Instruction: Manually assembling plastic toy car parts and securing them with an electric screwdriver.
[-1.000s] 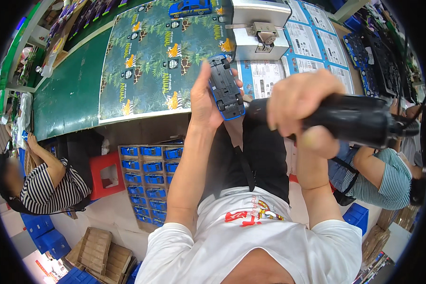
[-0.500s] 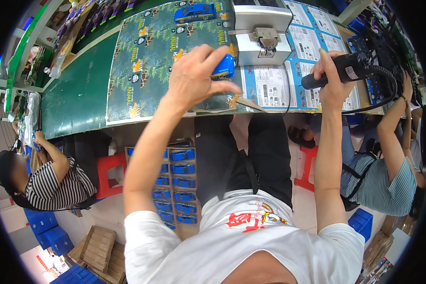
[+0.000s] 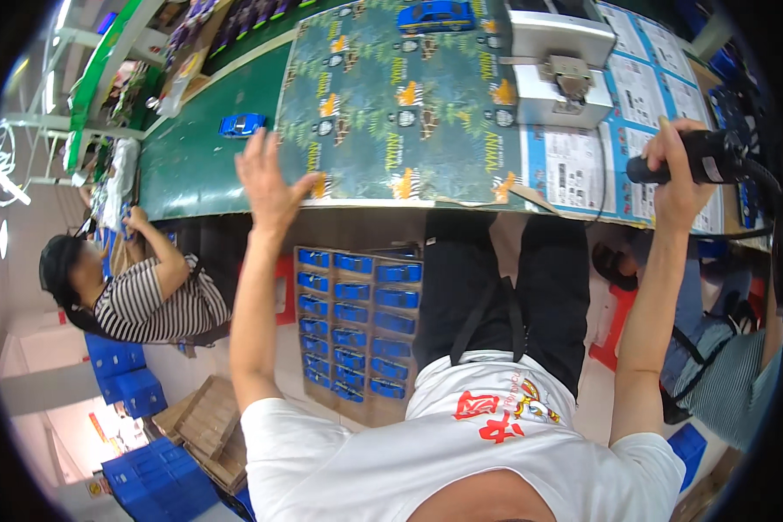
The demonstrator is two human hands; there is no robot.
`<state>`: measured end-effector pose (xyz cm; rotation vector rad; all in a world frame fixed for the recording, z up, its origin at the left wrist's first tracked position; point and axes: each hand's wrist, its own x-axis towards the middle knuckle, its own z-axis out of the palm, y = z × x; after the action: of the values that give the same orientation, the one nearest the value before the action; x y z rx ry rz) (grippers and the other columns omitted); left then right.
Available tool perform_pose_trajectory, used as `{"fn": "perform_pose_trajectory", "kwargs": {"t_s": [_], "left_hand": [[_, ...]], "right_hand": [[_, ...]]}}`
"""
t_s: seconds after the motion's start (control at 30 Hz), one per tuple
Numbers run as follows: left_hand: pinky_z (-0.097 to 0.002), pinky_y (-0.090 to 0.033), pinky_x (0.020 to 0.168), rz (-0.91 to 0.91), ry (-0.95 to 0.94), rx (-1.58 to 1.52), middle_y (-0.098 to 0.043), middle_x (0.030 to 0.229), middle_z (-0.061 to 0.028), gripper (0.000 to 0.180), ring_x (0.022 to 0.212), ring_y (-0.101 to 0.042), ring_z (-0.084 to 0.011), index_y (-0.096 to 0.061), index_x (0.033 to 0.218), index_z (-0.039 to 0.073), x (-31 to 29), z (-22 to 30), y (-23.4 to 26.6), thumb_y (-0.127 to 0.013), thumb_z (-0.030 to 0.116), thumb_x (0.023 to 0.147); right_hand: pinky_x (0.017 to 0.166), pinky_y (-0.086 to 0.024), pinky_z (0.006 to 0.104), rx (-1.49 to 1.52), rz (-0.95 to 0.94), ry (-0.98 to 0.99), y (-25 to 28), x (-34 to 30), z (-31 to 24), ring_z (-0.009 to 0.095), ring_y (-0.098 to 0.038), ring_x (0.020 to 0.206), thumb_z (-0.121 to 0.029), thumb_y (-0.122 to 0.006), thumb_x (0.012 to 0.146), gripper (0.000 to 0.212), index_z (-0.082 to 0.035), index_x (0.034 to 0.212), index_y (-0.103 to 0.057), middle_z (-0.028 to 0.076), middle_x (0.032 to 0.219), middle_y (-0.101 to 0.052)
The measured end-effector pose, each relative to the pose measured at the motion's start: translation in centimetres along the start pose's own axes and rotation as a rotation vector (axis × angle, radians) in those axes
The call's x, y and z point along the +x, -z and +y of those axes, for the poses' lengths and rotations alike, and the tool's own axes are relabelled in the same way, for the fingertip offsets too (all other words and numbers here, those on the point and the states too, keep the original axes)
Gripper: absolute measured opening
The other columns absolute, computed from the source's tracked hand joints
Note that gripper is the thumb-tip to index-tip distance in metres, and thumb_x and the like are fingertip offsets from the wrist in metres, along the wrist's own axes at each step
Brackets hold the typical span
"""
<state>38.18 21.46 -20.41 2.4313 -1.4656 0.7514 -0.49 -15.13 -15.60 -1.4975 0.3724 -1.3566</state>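
Note:
A small blue toy car (image 3: 242,125) rests on the green tabletop at the left. My left hand (image 3: 270,184) is open just beside and nearer than it, fingers spread, holding nothing. Over the right end of the table, my right hand (image 3: 680,178) grips a black cylindrical corded tool (image 3: 709,157), held sideways with its ribbed cable trailing right; its exact kind does not show. Another blue toy car (image 3: 435,16) sits at the far side of the patterned sheet (image 3: 365,113). A metal box-shaped device (image 3: 561,94) with a latch-like fitting stands between my hands.
Printed sheets (image 3: 574,170) cover the table right of the device. Below the table edge, a carton tray (image 3: 365,335) holds rows of blue cars. A person in a striped shirt (image 3: 161,296) sits at left, another (image 3: 722,374) at right. Blue crates (image 3: 152,478) stand lower left.
My left hand has moved left and let go of the blue toy car, which now rests on the green tabletop. The whole view has shifted left. My right hand still grips the black tool.

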Motion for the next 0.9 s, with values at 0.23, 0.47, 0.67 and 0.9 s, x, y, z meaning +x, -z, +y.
{"fn": "perform_pose_trajectory", "kwargs": {"t_s": [0.23, 0.47, 0.67, 0.9], "left_hand": [[-0.0446, -0.049, 0.095, 0.263, -0.426, -0.725, -0.065, 0.116, -0.0163, 0.035, 0.109, -0.062, -0.0364, -0.066, 0.108, 0.001, 5.5, 21.9, -1.0, -0.074, 0.001, 0.075], [-0.0372, -0.054, 0.07, 0.049, -0.376, -1.273, -0.067, 0.094, -0.0164, 0.019, 0.081, -0.067, -0.0303, -0.066, 0.1, 0.0, 15.1, 41.0, -2.5, -0.065, -0.004, 0.082], [-0.0405, -0.054, 0.079, -0.07, -0.34, -1.226, -0.071, 0.094, -0.0214, 0.046, 0.086, -0.069, -0.0346, -0.066, 0.107, -0.004, 24.2, 58.1, -9.2, -0.076, 0.031, 0.079], [-0.0445, -0.051, 0.095, -0.577, 0.103, -1.035, -0.067, 0.116, -0.0282, 0.085, 0.112, -0.064, -0.0412, -0.069, 0.108, -0.009, 32.6, 65.5, -13.2, -0.071, 0.069, 0.074]], "right_hand": [[0.054, -0.043, 0.0238, -0.033, 0.037, -0.048, 1.9, -0.6, -1.6, 0.01, -0.055, 0.054, -0.004, -0.072, 0.087, 0.01, -0.001, 0.092, -0.064, 0.003, 0.065, -0.058], [0.051, -0.042, 0.0213, 0.096, -0.054, -0.368, 3.9, -3.0, -8.2, 0.007, -0.056, 0.055, 0.001, -0.079, 0.076, 0.02, -0.003, 0.088, -0.063, 0.001, 0.07, -0.061], [0.063, -0.045, 0.0209, 0.221, -0.169, -0.401, 8.2, -3.7, -11.4, 0.005, -0.058, 0.07, -0.007, -0.093, 0.067, 0.033, -0.002, 0.085, -0.065, 0.001, 0.079, -0.065], [0.065, -0.049, 0.0224, 0.261, -0.238, -0.516, 11.6, -3.3, -10.5, 0.008, -0.06, 0.078, 0.007, -0.079, 0.076, 0.033, -0.001, 0.098, -0.056, 0.005, 0.087, -0.059]]}}
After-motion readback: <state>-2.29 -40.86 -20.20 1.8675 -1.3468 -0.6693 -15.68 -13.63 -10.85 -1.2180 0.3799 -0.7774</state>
